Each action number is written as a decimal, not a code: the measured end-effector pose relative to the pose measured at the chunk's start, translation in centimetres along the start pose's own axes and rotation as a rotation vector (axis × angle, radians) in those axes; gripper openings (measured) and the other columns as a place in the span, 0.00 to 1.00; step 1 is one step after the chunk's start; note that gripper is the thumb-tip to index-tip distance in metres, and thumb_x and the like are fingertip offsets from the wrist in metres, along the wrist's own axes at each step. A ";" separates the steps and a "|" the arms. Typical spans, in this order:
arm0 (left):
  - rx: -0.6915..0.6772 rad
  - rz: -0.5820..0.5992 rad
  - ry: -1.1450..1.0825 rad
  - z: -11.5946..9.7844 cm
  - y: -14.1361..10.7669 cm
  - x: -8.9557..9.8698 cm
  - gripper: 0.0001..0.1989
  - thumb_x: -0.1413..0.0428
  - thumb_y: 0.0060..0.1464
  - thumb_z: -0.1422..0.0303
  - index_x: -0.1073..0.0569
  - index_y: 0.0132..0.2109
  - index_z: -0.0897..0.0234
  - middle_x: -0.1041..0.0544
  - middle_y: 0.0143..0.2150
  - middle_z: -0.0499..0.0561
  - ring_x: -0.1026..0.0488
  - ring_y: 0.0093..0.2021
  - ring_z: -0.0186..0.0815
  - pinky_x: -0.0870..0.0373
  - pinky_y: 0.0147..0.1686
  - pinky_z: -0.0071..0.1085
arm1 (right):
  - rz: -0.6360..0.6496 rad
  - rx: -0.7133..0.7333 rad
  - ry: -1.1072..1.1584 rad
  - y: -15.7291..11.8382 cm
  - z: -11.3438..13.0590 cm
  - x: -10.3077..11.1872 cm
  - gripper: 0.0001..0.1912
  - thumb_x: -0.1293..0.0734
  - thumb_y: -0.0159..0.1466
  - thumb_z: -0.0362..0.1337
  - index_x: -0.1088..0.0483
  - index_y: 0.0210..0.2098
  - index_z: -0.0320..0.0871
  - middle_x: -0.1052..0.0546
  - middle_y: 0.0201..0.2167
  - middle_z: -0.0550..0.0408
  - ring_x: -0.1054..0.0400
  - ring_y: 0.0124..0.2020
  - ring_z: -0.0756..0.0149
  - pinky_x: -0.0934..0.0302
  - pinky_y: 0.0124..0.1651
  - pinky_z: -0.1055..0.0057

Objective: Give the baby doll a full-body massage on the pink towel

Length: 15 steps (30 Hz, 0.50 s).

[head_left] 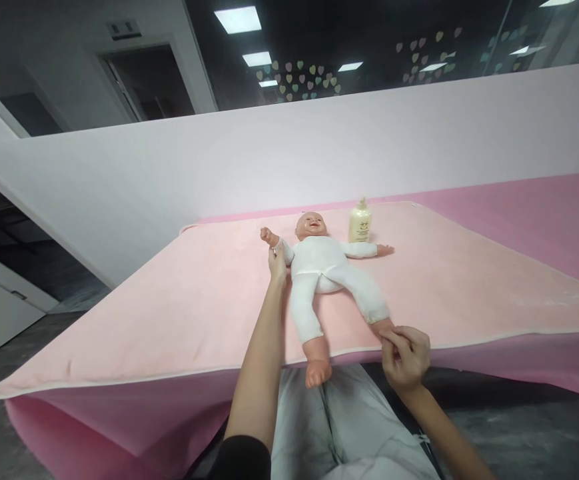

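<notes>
A baby doll (319,257) in a white cloth body lies on its back, its head toward the wall and its feet at the near edge of the table. My left hand (277,261) is closed around the doll's arm on the left side, just below its fist. At the near edge, my right hand (407,353) grips the doll's foot on the right side, and the fingers cover most of that foot. The doll's other leg hangs slightly over the edge, untouched. Its other arm stretches out to the right, close to a pump bottle.
The pale yellow pump bottle (360,221) stands upright beyond the doll's outstretched arm. A pink padded cover (169,313) with a white border lies over the table, above a darker pink cloth (569,213). Behind it rises a white wall (269,153) with dark glass above.
</notes>
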<state>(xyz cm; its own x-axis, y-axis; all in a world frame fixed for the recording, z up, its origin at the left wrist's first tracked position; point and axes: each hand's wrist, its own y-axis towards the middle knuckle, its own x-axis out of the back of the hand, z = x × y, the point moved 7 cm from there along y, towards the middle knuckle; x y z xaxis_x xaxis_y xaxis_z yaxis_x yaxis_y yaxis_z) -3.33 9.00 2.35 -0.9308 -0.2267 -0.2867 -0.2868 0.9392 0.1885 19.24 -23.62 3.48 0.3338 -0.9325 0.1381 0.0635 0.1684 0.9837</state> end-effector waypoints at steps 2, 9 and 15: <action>-0.077 0.030 0.102 -0.6 -0.5 -0.2 0.25 0.45 0.55 0.60 0.36 0.59 0.57 0.26 0.51 0.54 0.28 0.50 0.38 0.31 0.48 0.32 | 0.081 -0.042 -0.005 0.2 0.2 -0.2 0.11 0.35 0.58 0.22 0.30 0.36 0.42 0.31 0.35 0.52 0.35 0.37 0.64 0.38 0.40 0.66; -0.297 0.164 0.632 -3.1 -2.7 -1.2 0.36 0.47 0.55 0.68 0.50 0.69 0.56 0.27 0.45 0.57 0.28 0.46 0.43 0.34 0.47 0.36 | 0.121 -0.136 0.178 4.2 2.6 -0.3 0.09 0.36 0.59 0.23 0.29 0.30 0.43 0.30 0.32 0.52 0.35 0.34 0.66 0.38 0.36 0.69; -0.345 0.379 0.900 -3.4 -3.4 -2.8 0.29 0.50 0.57 0.67 0.42 0.66 0.51 0.32 0.42 0.57 0.28 0.39 0.41 0.32 0.44 0.34 | 0.030 0.042 0.177 11.6 2.2 -6.8 0.11 0.40 0.60 0.26 0.29 0.26 0.43 0.29 0.25 0.55 0.36 0.29 0.68 0.42 0.33 0.70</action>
<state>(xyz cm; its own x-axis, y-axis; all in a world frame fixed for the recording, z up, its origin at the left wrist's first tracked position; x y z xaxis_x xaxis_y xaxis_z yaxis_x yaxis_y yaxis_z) -0.53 5.56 5.68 -0.7578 -0.1737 0.6290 0.1431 0.8962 0.4199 15.62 -16.01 14.19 0.4953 -0.8558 0.1491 0.0124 0.1786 0.9838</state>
